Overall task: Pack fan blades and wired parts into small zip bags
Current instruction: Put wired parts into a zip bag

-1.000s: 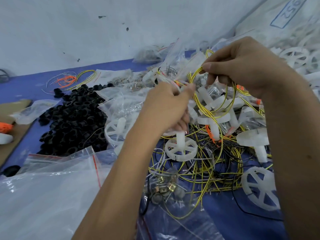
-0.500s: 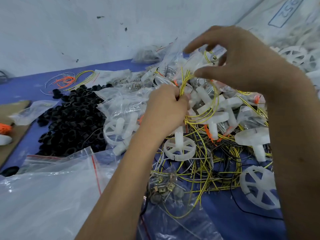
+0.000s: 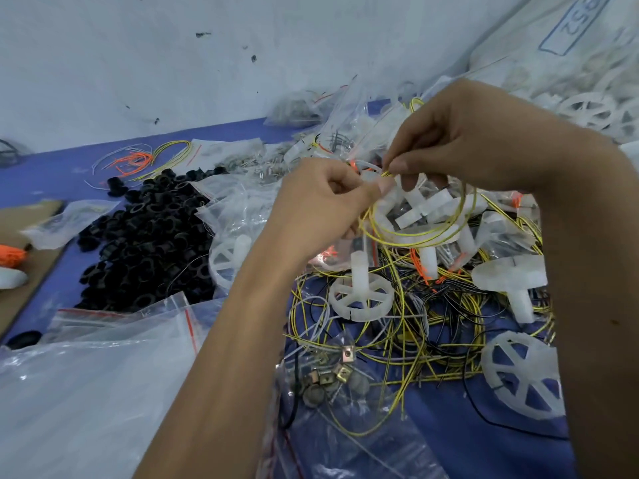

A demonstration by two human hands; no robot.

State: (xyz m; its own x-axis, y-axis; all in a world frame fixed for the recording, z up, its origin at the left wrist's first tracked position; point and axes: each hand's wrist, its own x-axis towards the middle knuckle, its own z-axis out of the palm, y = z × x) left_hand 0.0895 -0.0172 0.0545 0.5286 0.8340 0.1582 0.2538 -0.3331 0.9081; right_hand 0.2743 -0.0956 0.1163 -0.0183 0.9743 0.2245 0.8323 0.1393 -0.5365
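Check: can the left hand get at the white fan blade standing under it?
Probably not yet: the left hand and right hand both pinch the yellow wire loop. Nothing covers the fan blade.

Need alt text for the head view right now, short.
Both hands, left hand and right hand, pinch a coil of yellow wire above a tangle of wires and white fan blades on a blue table. Black rings are piled left; zip bags lie in front.
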